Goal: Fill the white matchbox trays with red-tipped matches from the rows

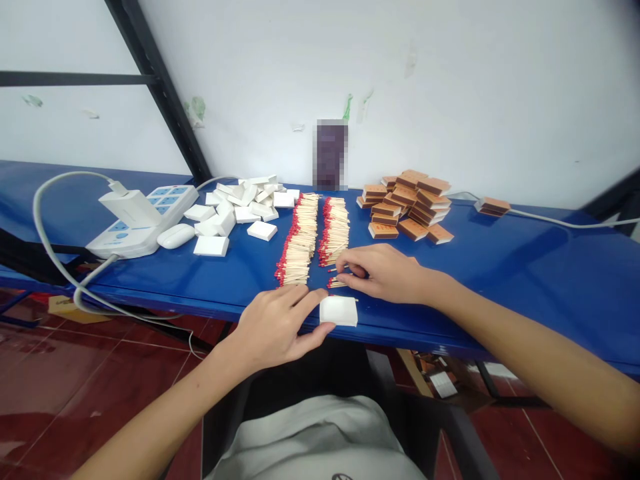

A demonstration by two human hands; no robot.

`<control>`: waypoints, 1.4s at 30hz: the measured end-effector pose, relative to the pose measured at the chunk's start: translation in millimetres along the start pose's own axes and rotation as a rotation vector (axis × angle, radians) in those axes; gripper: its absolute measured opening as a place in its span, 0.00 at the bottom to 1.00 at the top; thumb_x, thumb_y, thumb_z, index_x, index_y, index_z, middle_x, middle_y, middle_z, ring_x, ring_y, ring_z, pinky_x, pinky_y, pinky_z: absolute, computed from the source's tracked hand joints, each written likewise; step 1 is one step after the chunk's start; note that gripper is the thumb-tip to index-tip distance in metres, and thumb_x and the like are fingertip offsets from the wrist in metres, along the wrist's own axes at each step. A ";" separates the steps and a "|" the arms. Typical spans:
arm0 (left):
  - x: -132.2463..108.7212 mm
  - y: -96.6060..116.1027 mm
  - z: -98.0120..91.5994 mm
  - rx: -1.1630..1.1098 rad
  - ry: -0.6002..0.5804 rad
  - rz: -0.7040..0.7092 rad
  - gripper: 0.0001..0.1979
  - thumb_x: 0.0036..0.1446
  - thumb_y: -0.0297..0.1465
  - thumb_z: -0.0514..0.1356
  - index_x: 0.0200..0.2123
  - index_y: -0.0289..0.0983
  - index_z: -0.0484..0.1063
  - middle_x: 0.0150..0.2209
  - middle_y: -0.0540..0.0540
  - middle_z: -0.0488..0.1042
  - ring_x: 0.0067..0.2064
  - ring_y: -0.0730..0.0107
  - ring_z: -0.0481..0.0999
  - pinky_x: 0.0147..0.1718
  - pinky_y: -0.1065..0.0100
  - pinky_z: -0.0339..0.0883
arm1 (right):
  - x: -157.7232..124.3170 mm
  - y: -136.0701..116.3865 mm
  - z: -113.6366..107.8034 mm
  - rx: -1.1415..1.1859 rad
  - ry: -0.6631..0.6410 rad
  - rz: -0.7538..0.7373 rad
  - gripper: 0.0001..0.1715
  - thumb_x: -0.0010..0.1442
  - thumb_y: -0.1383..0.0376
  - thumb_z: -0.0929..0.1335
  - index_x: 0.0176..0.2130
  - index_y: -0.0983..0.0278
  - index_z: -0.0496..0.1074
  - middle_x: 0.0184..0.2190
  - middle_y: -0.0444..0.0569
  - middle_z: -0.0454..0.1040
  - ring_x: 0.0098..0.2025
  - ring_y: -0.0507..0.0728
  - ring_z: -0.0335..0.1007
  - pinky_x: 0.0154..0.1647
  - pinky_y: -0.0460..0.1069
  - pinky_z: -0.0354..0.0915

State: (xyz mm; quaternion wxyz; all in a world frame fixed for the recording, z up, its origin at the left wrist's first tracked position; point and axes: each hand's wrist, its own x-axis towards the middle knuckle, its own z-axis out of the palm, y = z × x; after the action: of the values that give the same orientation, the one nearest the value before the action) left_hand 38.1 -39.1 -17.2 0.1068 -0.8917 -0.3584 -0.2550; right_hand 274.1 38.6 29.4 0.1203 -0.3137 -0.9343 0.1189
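A white matchbox tray (339,311) lies at the blue table's front edge. My left hand (283,323) grips its left end between thumb and fingers. Just behind the tray, my right hand (380,272) has thumb and fingertips bent together at a few red-tipped matches (336,283); whether any are pinched is too small to tell. Two long rows of matches run back from the hands, a left row (299,243) and a right row (334,230), with red heads facing left.
White trays (245,203) are heaped at the back left, beside a power strip (145,223) with a white charger and cables. Brown matchbox sleeves (410,203) form a pile at the back right. Another sleeve (494,206) sits by a cable. A blurred dark object (331,155) stands against the wall.
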 end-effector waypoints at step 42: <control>-0.6 -1.7 -2.6 -0.035 -0.051 0.080 0.18 0.69 0.44 0.54 0.48 0.38 0.74 0.32 0.48 0.74 0.32 0.62 0.76 0.27 0.64 0.65 | -3.8 -2.4 -2.6 0.132 -0.047 -0.178 0.06 0.63 0.66 0.68 0.33 0.65 0.73 0.27 0.43 0.70 0.27 0.50 0.61 0.31 0.46 0.53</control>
State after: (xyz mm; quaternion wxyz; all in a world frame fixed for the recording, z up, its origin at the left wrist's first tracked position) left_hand 35.6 -39.1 -15.3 0.0920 -0.9133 -0.3204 -0.2339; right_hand 276.5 34.8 32.0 0.1289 -0.2178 -0.9513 0.1762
